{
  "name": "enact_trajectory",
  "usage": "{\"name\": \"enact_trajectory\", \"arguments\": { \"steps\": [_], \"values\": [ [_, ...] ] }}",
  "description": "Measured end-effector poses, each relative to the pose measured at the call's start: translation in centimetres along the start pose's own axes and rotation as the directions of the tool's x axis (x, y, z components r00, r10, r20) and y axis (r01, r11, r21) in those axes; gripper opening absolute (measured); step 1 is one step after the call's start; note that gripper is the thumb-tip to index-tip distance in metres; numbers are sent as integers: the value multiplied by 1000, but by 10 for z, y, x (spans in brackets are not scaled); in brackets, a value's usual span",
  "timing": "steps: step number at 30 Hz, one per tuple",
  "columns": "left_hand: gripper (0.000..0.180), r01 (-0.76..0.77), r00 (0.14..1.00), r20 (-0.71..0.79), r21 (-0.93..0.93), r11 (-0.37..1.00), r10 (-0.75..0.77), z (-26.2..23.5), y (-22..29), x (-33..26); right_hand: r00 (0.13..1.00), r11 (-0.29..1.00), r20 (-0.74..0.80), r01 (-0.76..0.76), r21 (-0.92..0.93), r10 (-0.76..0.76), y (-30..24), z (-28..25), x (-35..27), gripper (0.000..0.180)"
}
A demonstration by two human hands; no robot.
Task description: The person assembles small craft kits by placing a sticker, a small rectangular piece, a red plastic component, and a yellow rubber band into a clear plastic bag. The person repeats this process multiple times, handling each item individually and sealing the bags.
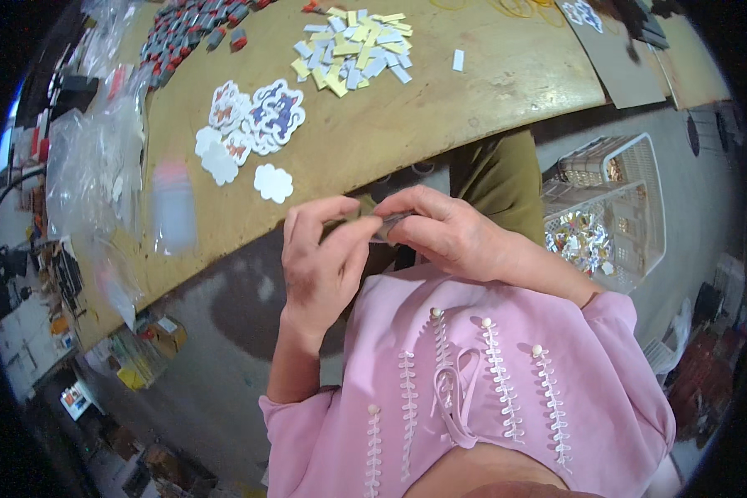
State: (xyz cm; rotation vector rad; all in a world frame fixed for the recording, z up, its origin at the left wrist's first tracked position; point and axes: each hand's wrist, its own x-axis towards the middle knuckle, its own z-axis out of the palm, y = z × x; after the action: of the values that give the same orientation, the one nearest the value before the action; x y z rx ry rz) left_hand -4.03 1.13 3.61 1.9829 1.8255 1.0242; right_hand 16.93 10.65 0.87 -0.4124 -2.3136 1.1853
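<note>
Here, in front of the pink top (pixel 465 332), a small dark piece (pixel 395 217), partly hidden, is pinched by the thumb and fingers of the right hand (pixel 455 234). It is closely neared by the blurred left hand (pixel 319 261); whether it is gripped there too cannot be told. Beyond, on the table (pixel 490 100), white-edged cutouts (pixel 275 114) are gathered; farther off, yellow and grey strips (pixel 355 50) are heaped, and red-and-grey pieces (pixel 178 40) are clustered.

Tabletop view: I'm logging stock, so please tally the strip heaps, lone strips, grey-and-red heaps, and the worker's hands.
Yellow-and-grey strip heap: 1
Lone pale strip: 1
Grey-and-red heap: 1
Left hand and right hand: 2
Total: 5
</note>
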Motion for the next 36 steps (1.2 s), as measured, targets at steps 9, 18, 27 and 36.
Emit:
{"name": "enact_trajectory", "arguments": {
  "steps": [9,18,27,36],
  "values": [
    [24,-70,985,161,-5,998,70,-6,3,17,1000,1000,-4,8,-26,-8,0,-10,-6,28],
    [11,289,955,-54,-51,956,-292,5,-13,76,992,984,-97,61,-168,-78,12,-14,-16,26],
    [29,279,960,-43,176,944,-276,34,-43,139,989,970,-102,79,-230,-105,15,-14,-20,31],
    [15,291,955,22,119,949,-296,22,-42,129,992,979,-104,52,-197,-73,21,-16,-25,30]
  ]
}}
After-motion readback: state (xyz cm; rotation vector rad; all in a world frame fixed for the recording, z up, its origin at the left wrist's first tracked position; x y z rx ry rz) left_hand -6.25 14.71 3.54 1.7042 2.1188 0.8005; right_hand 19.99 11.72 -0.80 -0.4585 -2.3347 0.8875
